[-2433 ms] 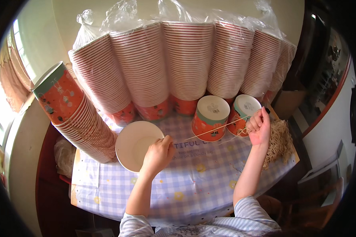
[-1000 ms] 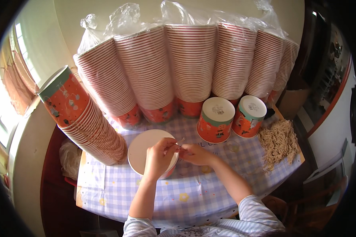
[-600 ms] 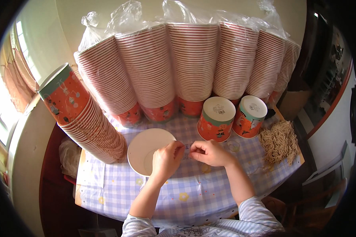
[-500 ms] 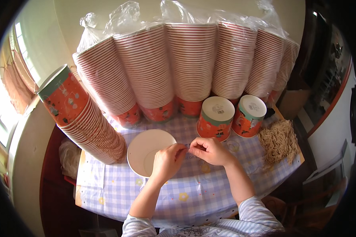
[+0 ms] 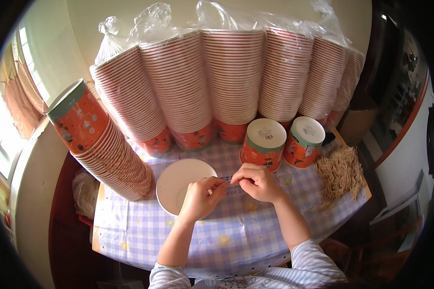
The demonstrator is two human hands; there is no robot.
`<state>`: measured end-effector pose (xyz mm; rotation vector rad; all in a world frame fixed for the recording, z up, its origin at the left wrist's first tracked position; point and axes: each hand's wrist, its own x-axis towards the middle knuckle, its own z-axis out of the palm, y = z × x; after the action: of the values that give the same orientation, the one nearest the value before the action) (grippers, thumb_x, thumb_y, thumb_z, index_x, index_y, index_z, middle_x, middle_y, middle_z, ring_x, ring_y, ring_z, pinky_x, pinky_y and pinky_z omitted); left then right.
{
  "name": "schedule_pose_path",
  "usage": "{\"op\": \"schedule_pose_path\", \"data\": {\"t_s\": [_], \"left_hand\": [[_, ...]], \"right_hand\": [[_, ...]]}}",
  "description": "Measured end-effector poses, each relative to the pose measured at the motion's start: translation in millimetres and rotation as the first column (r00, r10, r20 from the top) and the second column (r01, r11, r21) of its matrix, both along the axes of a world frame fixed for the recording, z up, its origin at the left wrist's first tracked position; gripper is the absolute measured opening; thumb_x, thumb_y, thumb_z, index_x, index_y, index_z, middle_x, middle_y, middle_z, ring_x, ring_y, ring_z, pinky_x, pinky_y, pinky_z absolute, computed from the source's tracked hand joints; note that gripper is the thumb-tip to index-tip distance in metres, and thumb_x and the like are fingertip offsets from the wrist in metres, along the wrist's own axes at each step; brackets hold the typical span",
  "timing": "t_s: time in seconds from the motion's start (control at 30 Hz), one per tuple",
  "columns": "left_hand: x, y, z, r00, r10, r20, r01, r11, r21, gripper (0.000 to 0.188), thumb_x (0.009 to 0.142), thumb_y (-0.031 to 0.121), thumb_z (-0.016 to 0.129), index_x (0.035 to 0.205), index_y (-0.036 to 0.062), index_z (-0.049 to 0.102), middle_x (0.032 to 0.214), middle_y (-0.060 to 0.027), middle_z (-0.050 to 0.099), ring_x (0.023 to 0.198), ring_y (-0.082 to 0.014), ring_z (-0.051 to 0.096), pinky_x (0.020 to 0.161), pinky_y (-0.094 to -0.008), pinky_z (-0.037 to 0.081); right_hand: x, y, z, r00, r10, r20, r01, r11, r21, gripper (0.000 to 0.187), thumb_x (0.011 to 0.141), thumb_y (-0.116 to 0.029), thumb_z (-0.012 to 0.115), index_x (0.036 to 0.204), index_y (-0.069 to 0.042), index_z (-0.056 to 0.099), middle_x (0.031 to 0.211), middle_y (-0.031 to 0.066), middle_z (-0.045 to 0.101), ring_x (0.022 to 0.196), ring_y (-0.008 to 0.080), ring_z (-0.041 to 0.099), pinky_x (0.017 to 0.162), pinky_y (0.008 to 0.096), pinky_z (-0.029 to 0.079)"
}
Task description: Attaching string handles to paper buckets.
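Observation:
My left hand (image 5: 203, 196) and my right hand (image 5: 258, 183) meet above the middle of the table, fingertips pinched. A thin, light strand (image 5: 228, 181) seems to run between them; it is too small to name. Just beyond and left of my left hand stands a paper tub (image 5: 171, 180), open side up, white inside, partly hidden by that hand. Past my right hand, two orange paper tubs with green bands stand upside down, a left one (image 5: 261, 155) and a right one (image 5: 300, 150).
A tall leaning stack of orange tubs (image 5: 113, 149) rises at the left. Several plastic-wrapped tub stacks (image 5: 234, 77) line the back. A tangled bundle of tan string (image 5: 340, 173) lies at the right edge of the checked tablecloth (image 5: 188, 245).
My fingertips have drawn slightly apart, showing the thin strand between them. My left hand has shifted a little and its fingers have turned. The tubs stay in place.

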<state>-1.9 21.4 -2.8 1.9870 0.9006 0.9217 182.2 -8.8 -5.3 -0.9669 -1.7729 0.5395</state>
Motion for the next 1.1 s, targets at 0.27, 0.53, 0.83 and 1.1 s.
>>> {"op": "schedule_pose_path", "data": {"t_s": [0.27,0.53,0.83,1.1], "left_hand": [[-5,5,1,0.999,-0.032,0.006,0.032,0.997,-0.074,0.013,0.080,0.010,0.058,0.082,-0.0011,0.062,0.068,-0.0078,0.065,0.059,-0.0114,0.061,0.054,-0.0233,0.046],[-7,9,-4,0.997,-0.042,0.061,0.046,0.997,-0.061,0.011,0.080,0.008,0.056,0.079,-0.0029,0.058,0.069,-0.0096,0.064,0.064,-0.0143,0.064,0.055,-0.0252,0.049],[-19,22,-11,0.995,-0.066,0.075,0.075,0.989,-0.130,0.006,0.083,0.001,0.051,0.082,-0.0049,0.053,0.076,-0.0094,0.061,0.074,-0.0157,0.063,0.066,-0.0252,0.049],[-23,27,-15,0.994,-0.013,0.106,0.026,0.992,-0.122,0.009,0.077,0.004,0.058,0.081,-0.0038,0.058,0.073,-0.0105,0.063,0.070,-0.0156,0.062,0.063,-0.0270,0.049]], "right_hand": [[-8,-3,-1,0.962,-0.153,0.225,0.121,0.981,0.151,0.016,0.069,-0.008,0.070,0.083,-0.007,0.065,0.076,0.0022,0.057,0.063,0.0139,0.057,0.053,0.0253,0.047],[-13,-4,1,0.940,-0.239,0.243,0.185,0.957,0.223,0.007,0.071,-0.011,0.067,0.074,-0.010,0.061,0.077,-0.0002,0.054,0.061,0.0163,0.057,0.048,0.0286,0.045],[-19,-10,6,0.949,-0.126,0.288,0.071,0.978,0.194,0.011,0.065,-0.009,0.068,0.071,-0.011,0.060,0.088,0.0016,0.053,0.067,0.0153,0.055,0.052,0.0275,0.045],[-42,-9,-6,0.908,-0.111,0.404,-0.002,0.963,0.268,0.012,0.066,-0.017,0.069,0.074,-0.011,0.062,0.098,0.0003,0.052,0.084,0.0183,0.054,0.060,0.0289,0.048]]}}
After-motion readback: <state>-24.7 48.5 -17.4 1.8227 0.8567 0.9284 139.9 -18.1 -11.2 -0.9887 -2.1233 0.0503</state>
